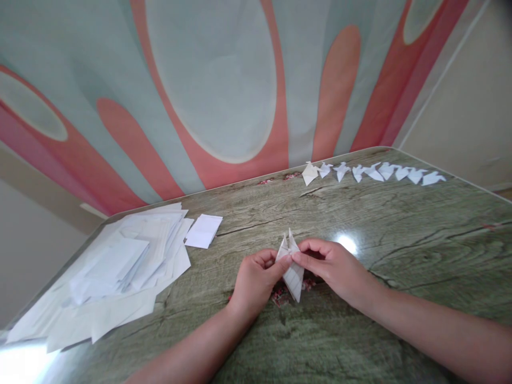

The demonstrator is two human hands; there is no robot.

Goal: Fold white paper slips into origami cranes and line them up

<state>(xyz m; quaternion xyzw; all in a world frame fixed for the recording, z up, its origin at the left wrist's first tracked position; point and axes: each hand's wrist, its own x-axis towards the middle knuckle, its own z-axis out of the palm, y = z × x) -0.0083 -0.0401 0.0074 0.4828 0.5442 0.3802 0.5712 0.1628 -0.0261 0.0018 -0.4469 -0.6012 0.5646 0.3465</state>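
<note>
A folded piece of white lined paper (295,280) is held between both hands just over the table. Two narrow points stick up at its far end, and its broader pointed end faces me. My left hand (256,274) pinches its left side, thumb lying on top near the middle. From the right, my right hand (330,264) pinches the opposite edge with thumb and forefinger. The two thumb tips nearly meet on the paper. My fingertips hide parts of its sides and underside.
A wood-patterned table (248,229) stands against a patterned wall. Loose sheets lie in a messy pile (120,266) at the left, with a small stack of white paper (204,231) beside it. Several folded paper birds (375,172) line the far right edge.
</note>
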